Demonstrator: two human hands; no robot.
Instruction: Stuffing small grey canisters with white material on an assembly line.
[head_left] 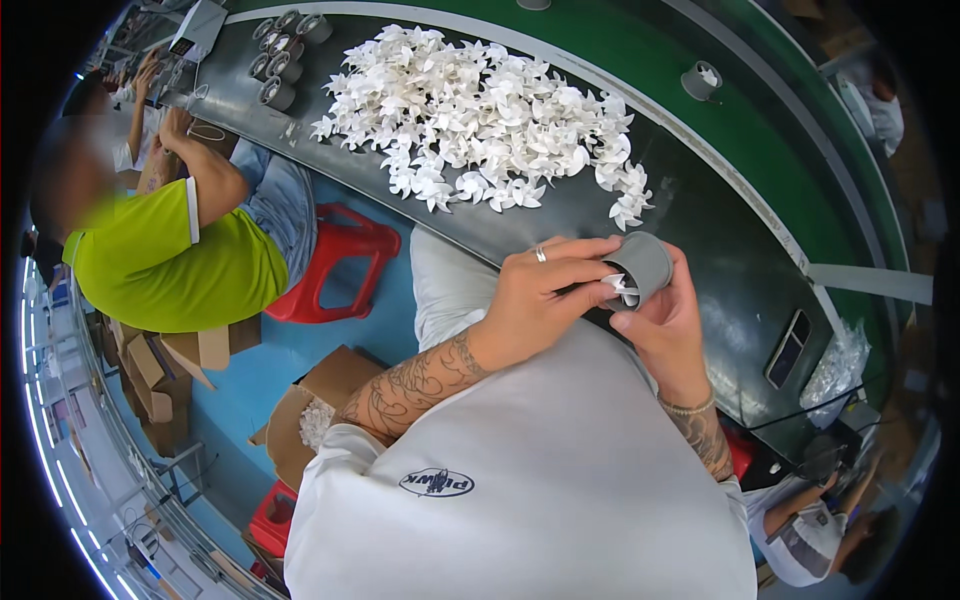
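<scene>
A short grey cylindrical housing [647,262] is tilted in front of my chest, over the near edge of the dark worktable. My right hand [668,325] wraps round its right side and underside. At its open end, facing left, a small white bladed fan wheel [621,287] shows partly inside. My left hand [560,280], with a ring on one finger, pinches the wheel between thumb and fingers, the upper fingertips touching the housing's rim. The far side of the housing is hidden. Beyond my hands lies a wide heap of similar white fan wheels [470,115].
Several grey housings [283,67] stand at the table's far left; another [701,80] sits on the green conveyor [740,130]. A phone [788,349] and clear plastic wrap [838,365] lie right. Left are a co-worker in a green shirt [175,262], a red stool [345,258] and an open carton [290,425].
</scene>
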